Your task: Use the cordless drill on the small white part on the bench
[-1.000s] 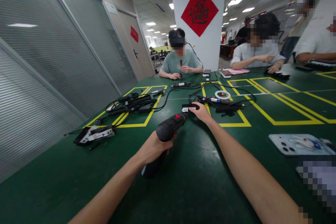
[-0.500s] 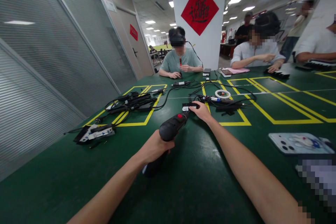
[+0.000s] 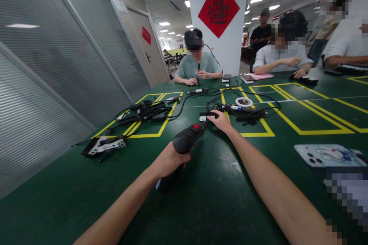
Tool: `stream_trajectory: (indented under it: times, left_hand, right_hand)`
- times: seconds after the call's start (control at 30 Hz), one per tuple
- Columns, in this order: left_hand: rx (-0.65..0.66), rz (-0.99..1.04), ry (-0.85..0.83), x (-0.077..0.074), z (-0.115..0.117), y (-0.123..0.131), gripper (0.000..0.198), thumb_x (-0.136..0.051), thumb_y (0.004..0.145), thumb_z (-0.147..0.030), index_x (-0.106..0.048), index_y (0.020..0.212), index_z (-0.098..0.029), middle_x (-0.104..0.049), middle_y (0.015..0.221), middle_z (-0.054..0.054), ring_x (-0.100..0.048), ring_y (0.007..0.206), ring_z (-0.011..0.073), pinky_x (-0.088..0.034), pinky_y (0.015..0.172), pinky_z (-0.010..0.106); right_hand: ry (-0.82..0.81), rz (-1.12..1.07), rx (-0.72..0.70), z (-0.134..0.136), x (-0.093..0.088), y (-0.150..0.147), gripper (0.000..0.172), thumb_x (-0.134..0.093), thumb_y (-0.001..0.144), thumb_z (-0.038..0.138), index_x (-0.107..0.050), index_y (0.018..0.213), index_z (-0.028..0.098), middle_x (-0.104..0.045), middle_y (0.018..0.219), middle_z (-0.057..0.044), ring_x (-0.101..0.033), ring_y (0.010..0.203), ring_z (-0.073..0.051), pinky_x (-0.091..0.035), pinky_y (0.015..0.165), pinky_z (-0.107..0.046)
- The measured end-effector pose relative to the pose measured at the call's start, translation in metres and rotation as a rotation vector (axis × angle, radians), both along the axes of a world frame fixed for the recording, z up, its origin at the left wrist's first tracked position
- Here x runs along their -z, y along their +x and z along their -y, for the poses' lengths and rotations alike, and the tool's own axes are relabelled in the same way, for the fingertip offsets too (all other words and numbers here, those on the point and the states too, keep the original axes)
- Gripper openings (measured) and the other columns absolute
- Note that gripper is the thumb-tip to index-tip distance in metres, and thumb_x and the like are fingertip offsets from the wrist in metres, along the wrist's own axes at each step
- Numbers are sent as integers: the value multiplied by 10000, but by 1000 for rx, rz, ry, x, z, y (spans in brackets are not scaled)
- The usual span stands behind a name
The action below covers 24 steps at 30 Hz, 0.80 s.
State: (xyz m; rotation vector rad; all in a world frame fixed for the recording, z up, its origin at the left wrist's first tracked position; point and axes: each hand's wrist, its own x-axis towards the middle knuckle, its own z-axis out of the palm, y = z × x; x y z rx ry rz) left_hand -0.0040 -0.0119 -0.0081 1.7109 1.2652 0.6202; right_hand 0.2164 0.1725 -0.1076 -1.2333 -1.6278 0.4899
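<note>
At two o'clock in the background, the person in black (image 3: 259, 37) has moved towards nine o'clock over the past second, and more of their body now shows beside the seated person in white (image 3: 283, 59). The drill's (image 3: 186, 138) back end has shifted slightly towards two o'clock, and the left hand (image 3: 170, 160) has gone with it; whether the bit has turned is too small to tell. The red sign (image 3: 219, 8) now sits nearer twelve o'clock, the camera having dipped slightly.

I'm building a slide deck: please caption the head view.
Left hand grips a power drill while the right hand holds a small black part near its tip.
</note>
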Motion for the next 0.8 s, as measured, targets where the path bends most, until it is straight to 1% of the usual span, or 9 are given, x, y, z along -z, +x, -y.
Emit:
stream_trajectory:
  times: [0.13, 0.3, 0.5, 0.67, 0.8]
  left_hand:
    - [-4, 13, 6, -1, 0, 0, 289, -523, 651, -153, -542, 938, -135, -564, 805, 22, -526, 557, 109, -424, 498, 227]
    - [-4, -9, 2, 3, -2, 0, 226, -524, 655, -165, -552, 877, -131, -542, 697, 2, -521, 547, 118, -421, 499, 230]
    - [26, -4, 16, 2, -2, -1, 264, -524, 669, -159, -542, 931, -133, -562, 786, 20, -536, 563, 113, -427, 509, 229]
    - [15, 5, 4, 3, -2, -2, 273, -529, 673, -161, -539, 944, -132, -566, 826, 31, -538, 563, 112, -428, 501, 228]
    - [16, 24, 3, 6, -3, -2, 268, -523, 664, -139, -543, 930, -132, -559, 794, 19, -528, 547, 104, -427, 502, 227]
  right_hand:
    - [-1, -8, -4, -1, 1, 1, 439, -596, 693, 468, -610, 1051, 216, -636, 1032, -41, -589, 911, -186, -449, 843, -316]
    - [-10, -15, -12, -1, 2, 1, 442, -592, 693, 469, -605, 1057, 217, -635, 1023, -41, -588, 895, -183, -456, 820, -313]
    - [-1, -18, -22, -1, 2, 2, 442, -590, 697, 468, -601, 1061, 217, -627, 1039, -41, -581, 911, -185, -446, 839, -317]
    - [-9, -21, -27, -1, 1, 2, 439, -594, 694, 461, -599, 1061, 220, -629, 1033, -39, -582, 905, -184, -448, 831, -315]
    - [-8, -28, -30, 0, 1, 1, 424, -595, 697, 448, -603, 1049, 214, -635, 1015, -37, -586, 892, -179, -449, 828, -309]
